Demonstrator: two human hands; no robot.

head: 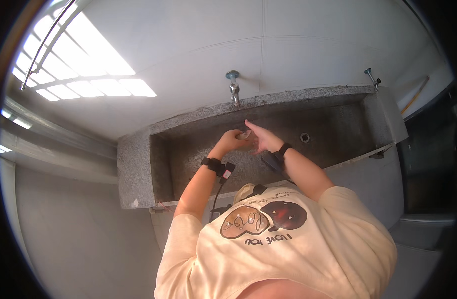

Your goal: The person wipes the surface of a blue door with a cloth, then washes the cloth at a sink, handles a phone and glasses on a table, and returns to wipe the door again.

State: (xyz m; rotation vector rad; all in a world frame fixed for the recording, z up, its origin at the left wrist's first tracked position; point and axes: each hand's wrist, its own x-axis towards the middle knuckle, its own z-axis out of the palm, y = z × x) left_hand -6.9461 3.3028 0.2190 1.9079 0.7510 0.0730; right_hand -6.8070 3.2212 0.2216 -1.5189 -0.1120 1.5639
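Note:
Over the basin of a stone trough sink (134, 168), my two hands are close together, below and in front of the tap. My left hand (228, 142) grips a small, pale, partly see-through object (244, 135), perhaps a small cup; its exact kind is too small to tell. Beside that object is my right hand (265, 137), thumb raised and fingers apart, with its palm facing the left hand. Whether the right fingertips touch the object cannot be made out. Black straps with small devices are on both wrists, and a cable hangs from the left one.
A metal tap (234, 91) juts from the wall above the basin. Another tap (373, 80) is at the far right corner. A round drain (305, 138) lies in the basin floor. At upper left, a metal rail (45, 48) runs along the wall.

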